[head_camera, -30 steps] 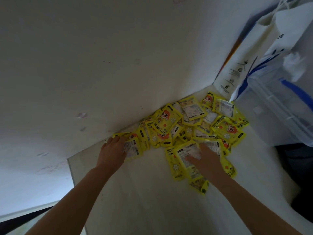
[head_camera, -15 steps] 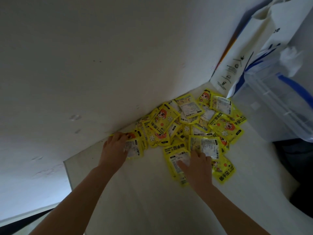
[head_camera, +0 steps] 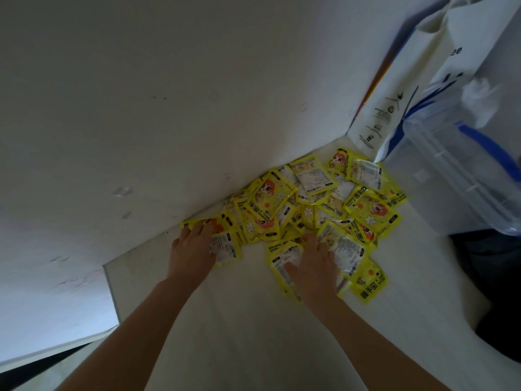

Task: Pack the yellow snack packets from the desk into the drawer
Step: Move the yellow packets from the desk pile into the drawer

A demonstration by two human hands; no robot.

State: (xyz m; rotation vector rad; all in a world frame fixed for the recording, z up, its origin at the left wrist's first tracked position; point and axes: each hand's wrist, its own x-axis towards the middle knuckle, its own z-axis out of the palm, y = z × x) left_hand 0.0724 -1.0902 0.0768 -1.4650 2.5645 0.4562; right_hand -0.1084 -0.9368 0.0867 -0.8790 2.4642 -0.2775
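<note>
1. We saw a loose heap of yellow snack packets (head_camera: 310,210) lying on the pale desk (head_camera: 239,328), right of the frame's centre, pushed up against the white wall (head_camera: 169,94) that filled the upper left.
2. Some packets lay face up, showing a cartoon figure with orange hair; others lay face down, showing a white printed panel. They overlapped in no order.
3. The left hand (head_camera: 191,249) lay at the left end of the heap, just below the frame's centre. Its fingers were spread and nearly straight, pressing down on one packet (head_camera: 225,246) that lay white side up; we saw nothing pinched or gripped.
4. The right hand (head_camera: 313,266) lay palm down, right of the left hand, on the lower edge of the heap. Its fingers were stretched flat over several packets, and it held none that we could see.
5. Both bare forearms ran in from the bottom of the frame.
6. A clear plastic box (head_camera: 456,176) with blue trim stood at the right edge, just beside the heap.
7. Behind it, in the upper right, a white paper bag (head_camera: 408,88) with blue print stood by the wall.
8. We could not see the drawer in this view.
</note>
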